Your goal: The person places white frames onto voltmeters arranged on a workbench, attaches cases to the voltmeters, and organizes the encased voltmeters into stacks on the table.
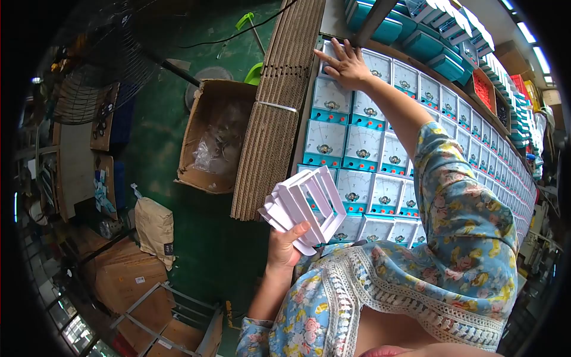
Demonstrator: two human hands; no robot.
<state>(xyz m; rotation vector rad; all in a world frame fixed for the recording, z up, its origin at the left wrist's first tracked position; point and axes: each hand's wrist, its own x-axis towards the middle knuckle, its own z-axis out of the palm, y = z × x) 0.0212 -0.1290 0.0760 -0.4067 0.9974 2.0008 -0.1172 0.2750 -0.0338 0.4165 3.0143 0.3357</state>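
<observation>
Floral blouse [464, 208] foremost, left hand [284, 247] clutches frames [297, 204], right hand [350, 68] splays across edge meters [331, 96].

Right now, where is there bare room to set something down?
Bare green floor shows between the open carton, the tan bag and the cardboard stack. Crowded: the meters, packed side by side in rows.

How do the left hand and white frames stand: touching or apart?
Touching: the head view shows the left hand gripping the white frames, thumb over them.
</observation>
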